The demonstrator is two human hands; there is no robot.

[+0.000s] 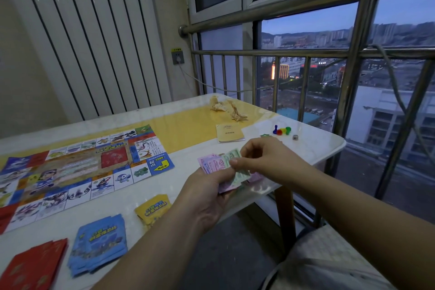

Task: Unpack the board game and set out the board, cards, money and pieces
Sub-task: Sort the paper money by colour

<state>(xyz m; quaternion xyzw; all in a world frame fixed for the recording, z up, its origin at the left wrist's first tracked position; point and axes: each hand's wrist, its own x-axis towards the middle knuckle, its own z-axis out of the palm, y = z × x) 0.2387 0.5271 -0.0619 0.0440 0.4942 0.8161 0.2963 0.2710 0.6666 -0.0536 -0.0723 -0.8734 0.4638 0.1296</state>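
Note:
The game board (77, 169) lies unfolded on the left of the table. In front of it sit a yellow card stack (153, 209), a blue card stack (98, 242) and a red card stack (33, 263). My left hand (207, 198) holds a fanned bundle of paper money (216, 163) over the table's near right edge. My right hand (266, 158) pinches a green note (233, 155) at the top of that bundle. Coloured pawns (281, 130) and a die (295, 137) stand at the far right, with a rules booklet (229, 133) beside them.
A crumpled wrapper (227, 108) lies at the table's far edge. The table edge (339, 148) runs close to a metal railing (294, 53) and the window. A cable hangs from a wall socket (177, 56). A cushioned seat (329, 259) is at the lower right.

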